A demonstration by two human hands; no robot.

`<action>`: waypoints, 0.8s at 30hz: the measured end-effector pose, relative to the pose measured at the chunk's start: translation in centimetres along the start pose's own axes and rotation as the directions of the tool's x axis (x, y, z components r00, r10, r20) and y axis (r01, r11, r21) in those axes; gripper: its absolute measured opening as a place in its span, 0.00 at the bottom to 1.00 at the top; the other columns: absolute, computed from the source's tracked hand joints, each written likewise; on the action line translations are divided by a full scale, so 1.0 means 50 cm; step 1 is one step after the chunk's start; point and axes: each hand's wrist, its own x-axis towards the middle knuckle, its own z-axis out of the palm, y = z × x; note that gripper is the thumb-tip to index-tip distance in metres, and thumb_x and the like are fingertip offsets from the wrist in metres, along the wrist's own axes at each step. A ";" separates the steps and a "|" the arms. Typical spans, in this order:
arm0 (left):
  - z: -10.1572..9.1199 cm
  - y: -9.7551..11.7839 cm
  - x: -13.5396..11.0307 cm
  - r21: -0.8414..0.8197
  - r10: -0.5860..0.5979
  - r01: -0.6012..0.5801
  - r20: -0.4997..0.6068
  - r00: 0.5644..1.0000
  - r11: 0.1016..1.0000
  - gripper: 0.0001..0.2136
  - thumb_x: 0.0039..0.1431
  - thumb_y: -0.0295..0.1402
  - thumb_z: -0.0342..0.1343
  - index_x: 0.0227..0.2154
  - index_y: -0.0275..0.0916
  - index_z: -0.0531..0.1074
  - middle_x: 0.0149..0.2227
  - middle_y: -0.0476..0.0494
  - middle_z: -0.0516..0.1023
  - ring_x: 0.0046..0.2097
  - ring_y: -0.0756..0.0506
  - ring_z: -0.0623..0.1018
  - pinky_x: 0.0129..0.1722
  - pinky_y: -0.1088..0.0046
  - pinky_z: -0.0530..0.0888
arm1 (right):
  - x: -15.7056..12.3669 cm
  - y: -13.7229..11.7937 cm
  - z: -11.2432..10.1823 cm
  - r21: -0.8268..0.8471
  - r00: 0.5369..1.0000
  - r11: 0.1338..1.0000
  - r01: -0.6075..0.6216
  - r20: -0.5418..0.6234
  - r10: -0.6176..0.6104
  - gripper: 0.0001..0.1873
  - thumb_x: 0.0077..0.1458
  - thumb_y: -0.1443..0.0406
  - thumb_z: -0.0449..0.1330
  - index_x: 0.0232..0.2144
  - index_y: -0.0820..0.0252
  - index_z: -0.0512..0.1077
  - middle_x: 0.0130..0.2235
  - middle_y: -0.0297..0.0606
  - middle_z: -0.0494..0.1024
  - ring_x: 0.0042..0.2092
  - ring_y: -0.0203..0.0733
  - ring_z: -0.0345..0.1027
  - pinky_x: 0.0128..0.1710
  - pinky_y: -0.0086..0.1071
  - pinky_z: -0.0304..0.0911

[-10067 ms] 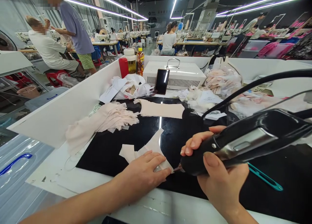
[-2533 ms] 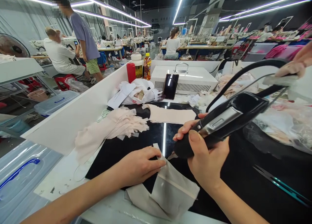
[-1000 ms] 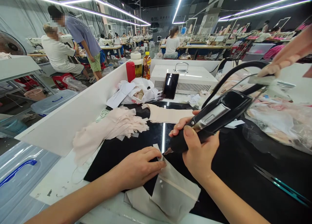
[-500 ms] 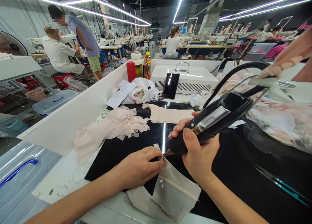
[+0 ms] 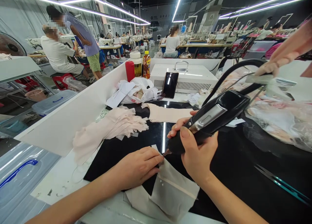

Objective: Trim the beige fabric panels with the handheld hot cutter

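Note:
My right hand (image 5: 198, 152) is wrapped round a black corded hand-held tool (image 5: 207, 120) with a silver lever and a narrow metal tip. The tip points down and left, at the top edge of a pale beige fabric piece (image 5: 175, 185). My left hand (image 5: 138, 165) pinches that edge right beside the tip, its fingers bent and pressed together. Whether the tip touches the cloth is hard to tell. Part of the fabric drapes over the near edge of the black glossy board (image 5: 234, 181), and a light seam line crosses it.
Stacked beige fabric pieces (image 5: 109, 129) lie left, another strip (image 5: 168, 113) behind. Teal tweezers (image 5: 280, 181) rest at right. A phone (image 5: 170, 85) leans on a white vented box (image 5: 185, 76). Plastic bags (image 5: 280, 120) crowd the right. A tied cable (image 5: 234, 66) loops above. People sit at sewing machines beyond.
The view has shifted slightly. Both hands, the tool and the fabric keep nearly the same positions relative to each other.

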 end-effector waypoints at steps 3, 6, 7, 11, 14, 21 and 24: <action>0.001 0.000 -0.001 0.006 -0.009 0.009 -0.002 1.000 1.000 0.13 0.78 0.33 0.51 0.58 0.34 0.72 0.52 0.36 0.78 0.52 0.41 0.79 0.55 0.64 0.81 | 0.000 0.001 0.002 0.001 1.000 1.000 -0.003 -0.005 0.003 0.20 0.57 0.68 0.70 0.48 0.49 0.68 0.34 0.25 0.80 0.28 0.35 0.75 0.32 0.34 0.75; 0.002 -0.001 -0.002 0.020 0.002 -0.002 0.005 1.000 1.000 0.12 0.78 0.33 0.51 0.57 0.34 0.73 0.51 0.36 0.78 0.52 0.41 0.79 0.55 0.63 0.82 | 0.000 0.002 0.004 -0.014 1.000 1.000 -0.005 -0.017 0.004 0.21 0.56 0.67 0.71 0.48 0.49 0.67 0.33 0.25 0.79 0.28 0.35 0.74 0.31 0.34 0.76; 0.003 -0.001 -0.002 0.028 0.006 -0.006 0.004 1.000 1.000 0.13 0.78 0.33 0.51 0.57 0.34 0.73 0.51 0.36 0.78 0.52 0.41 0.79 0.55 0.63 0.82 | 0.000 0.002 0.004 -0.021 1.000 1.000 -0.006 -0.020 0.006 0.21 0.56 0.66 0.71 0.48 0.49 0.67 0.33 0.25 0.79 0.28 0.35 0.74 0.31 0.35 0.76; 0.005 -0.002 -0.001 0.045 0.031 -0.030 -0.021 0.999 0.999 0.12 0.78 0.32 0.51 0.57 0.34 0.73 0.54 0.35 0.78 0.57 0.40 0.78 0.61 0.61 0.79 | 0.001 0.003 0.004 -0.034 1.000 0.999 -0.007 -0.015 0.006 0.20 0.56 0.65 0.71 0.47 0.49 0.67 0.33 0.25 0.79 0.27 0.35 0.74 0.31 0.34 0.76; 0.005 -0.003 0.000 0.045 0.046 -0.045 -0.031 0.998 0.998 0.12 0.78 0.31 0.51 0.56 0.34 0.73 0.54 0.35 0.78 0.59 0.40 0.78 0.63 0.60 0.78 | 0.001 0.003 0.004 -0.026 1.000 1.000 0.005 -0.012 -0.005 0.20 0.56 0.66 0.71 0.46 0.49 0.67 0.33 0.25 0.79 0.27 0.35 0.74 0.30 0.33 0.75; 0.000 -0.001 -0.003 0.040 0.013 -0.011 -0.033 0.999 0.999 0.12 0.78 0.32 0.52 0.57 0.36 0.74 0.53 0.35 0.78 0.56 0.40 0.79 0.58 0.63 0.81 | 0.000 0.002 0.005 -0.026 1.000 1.000 -0.010 -0.026 0.009 0.21 0.56 0.65 0.71 0.46 0.49 0.67 0.33 0.25 0.79 0.27 0.36 0.74 0.30 0.34 0.75; 0.000 -0.002 -0.003 0.040 0.019 -0.017 -0.034 0.999 0.999 0.12 0.78 0.31 0.52 0.56 0.35 0.74 0.53 0.34 0.78 0.56 0.40 0.80 0.59 0.62 0.81 | 0.000 0.002 0.005 -0.012 1.000 1.000 -0.010 -0.022 0.009 0.21 0.56 0.66 0.72 0.47 0.49 0.67 0.33 0.25 0.79 0.28 0.36 0.74 0.30 0.34 0.75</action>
